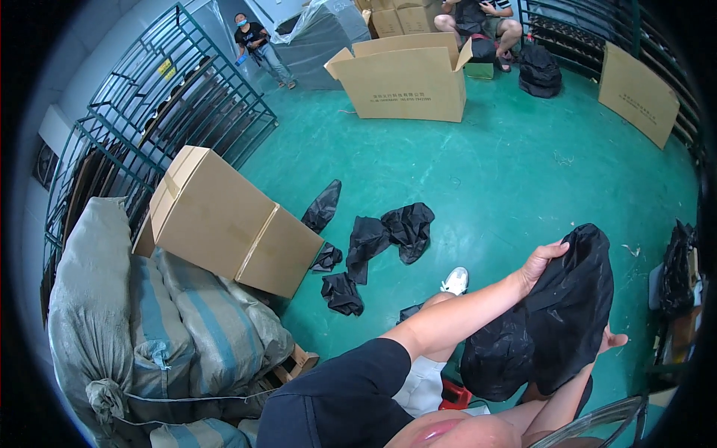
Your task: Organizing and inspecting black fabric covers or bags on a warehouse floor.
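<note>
My left hand [547, 261] pinches the upper left edge of a limp black cloth piece, perhaps a bag [571, 313], and holds it up over my lap. Against the cloth's lower right edge is my right hand [611, 341]. Its thumb points out to the side, while the other fingers are hidden by the cloth. The cloth hangs down in loose folds over my legs. On the floor ahead of me, to the left, lie several crumpled black cloth pieces [367, 243], apart from both hands.
Woven sacks [213, 321] are piled on a wooden pallet at left, with a tilted cardboard box [216, 216] on them. An open carton [411, 86], a seated person [478, 22] and a standing person [261, 45] are farther off. A red object [454, 394] sits by my leg.
</note>
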`<state>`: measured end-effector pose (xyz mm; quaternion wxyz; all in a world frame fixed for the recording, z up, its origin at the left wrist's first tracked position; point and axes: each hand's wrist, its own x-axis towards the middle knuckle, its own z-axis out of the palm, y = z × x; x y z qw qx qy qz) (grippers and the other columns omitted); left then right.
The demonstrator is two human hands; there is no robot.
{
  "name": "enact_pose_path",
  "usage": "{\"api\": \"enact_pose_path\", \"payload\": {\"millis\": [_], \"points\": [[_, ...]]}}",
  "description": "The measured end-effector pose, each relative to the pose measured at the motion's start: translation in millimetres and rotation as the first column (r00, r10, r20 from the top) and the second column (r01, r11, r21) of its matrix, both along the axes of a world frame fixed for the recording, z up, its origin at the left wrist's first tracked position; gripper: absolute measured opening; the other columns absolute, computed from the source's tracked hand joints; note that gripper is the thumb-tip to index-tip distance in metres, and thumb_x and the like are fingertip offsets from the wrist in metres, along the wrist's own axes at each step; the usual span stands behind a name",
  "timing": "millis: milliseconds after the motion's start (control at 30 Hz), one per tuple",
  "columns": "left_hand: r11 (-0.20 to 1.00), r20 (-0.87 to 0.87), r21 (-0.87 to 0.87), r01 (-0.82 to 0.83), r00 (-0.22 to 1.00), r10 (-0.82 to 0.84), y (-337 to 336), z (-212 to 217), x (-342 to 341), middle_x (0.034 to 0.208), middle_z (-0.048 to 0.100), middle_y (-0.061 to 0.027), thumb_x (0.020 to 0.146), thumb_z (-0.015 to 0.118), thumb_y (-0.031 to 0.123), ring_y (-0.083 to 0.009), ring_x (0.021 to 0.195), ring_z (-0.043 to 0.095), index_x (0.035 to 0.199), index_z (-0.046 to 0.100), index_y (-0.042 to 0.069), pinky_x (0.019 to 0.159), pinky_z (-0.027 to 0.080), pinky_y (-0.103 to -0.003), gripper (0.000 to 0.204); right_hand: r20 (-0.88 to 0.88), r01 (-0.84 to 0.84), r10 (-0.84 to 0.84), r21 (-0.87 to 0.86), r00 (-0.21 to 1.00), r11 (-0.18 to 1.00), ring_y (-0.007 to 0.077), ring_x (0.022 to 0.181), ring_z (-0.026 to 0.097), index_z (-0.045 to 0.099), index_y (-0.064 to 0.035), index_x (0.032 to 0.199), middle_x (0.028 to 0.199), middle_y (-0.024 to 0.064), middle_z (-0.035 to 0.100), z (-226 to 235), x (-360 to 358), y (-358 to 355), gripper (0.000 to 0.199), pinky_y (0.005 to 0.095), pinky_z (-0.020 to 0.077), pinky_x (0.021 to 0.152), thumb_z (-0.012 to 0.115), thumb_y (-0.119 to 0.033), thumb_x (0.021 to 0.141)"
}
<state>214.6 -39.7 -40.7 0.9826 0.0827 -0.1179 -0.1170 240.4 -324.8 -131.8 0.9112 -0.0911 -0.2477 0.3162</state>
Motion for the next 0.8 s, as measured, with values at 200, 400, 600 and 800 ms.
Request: {"api": "enact_pose_path", "payload": {"millis": [200, 400, 600, 800], "points": [[0.996, -0.073, -0.083, -0.014, 0.997, 0.007, 4, 2, 1, 0.118, 0.065, -0.0191, 0.09, 0.063, 0.028, -0.0305, 0.106, 0.063, 0.122, 0.057, -0.003, 0.1, 0.047, -0.044, 0.045, -0.011, 0.068, -0.068, -0.001, 0.998, 0.998, 0.028, 0.142, 0.026, 0.025, -0.0009, 0.149, 0.156, 0.0101, 0.026, 3, 18, 17, 0.074, 0.0427, 0.0145, 0.119, 0.055, -0.042, 0.096], [1.0, -0.155, -0.029, -0.009, 0.988, 0.004, 7, -5, 7, 0.107, 0.068, -0.0202, 0.089, 0.062, 0.024, -0.0308, 0.096, 0.068, 0.114, 0.062, -0.006, 0.093, 0.052, -0.043, 0.039, -0.127, -0.075, 0.125, 0.34, 0.984, 0.937, 0.0291, 0.144, 0.023, 0.023, -0.001, 0.15, 0.157, 0.0124, 0.024, 4, 27, 9, 0.076, 0.0451, 0.0122, 0.119, 0.046, -0.051, 0.097], [0.998, -0.21, 0.031, 0.058, 0.976, -0.05, 7, 1, 3, 0.099, 0.07, -0.0203, 0.089, 0.06, 0.019, -0.0296, 0.085, 0.07, 0.107, 0.063, -0.007, 0.083, 0.057, -0.042, 0.032, 0.027, 0.054, -0.05, -0.214, 0.998, 0.975, 0.0331, 0.136, 0.037, 0.031, 0.001, 0.146, 0.15, 0.0172, 0.036, 32, 0, 32, 0.077, 0.0461, 0.0286, 0.114, 0.047, -0.054, 0.094], [0.986, -0.29, 0.118, 0.12, 0.954, -0.081, 7, -40, 25, 0.098, 0.071, -0.0174, 0.091, 0.059, 0.026, -0.0291, 0.085, 0.07, 0.104, 0.065, -0.005, 0.083, 0.056, -0.043, 0.035, 0.074, 0.159, -0.14, -0.447, 0.987, 0.88, 0.0329, 0.121, 0.054, 0.047, 0.0038, 0.136, 0.136, 0.0167, 0.053, -24, 12, 10, 0.064, 0.0449, 0.0409, 0.105, 0.051, -0.044, 0.093]]}}
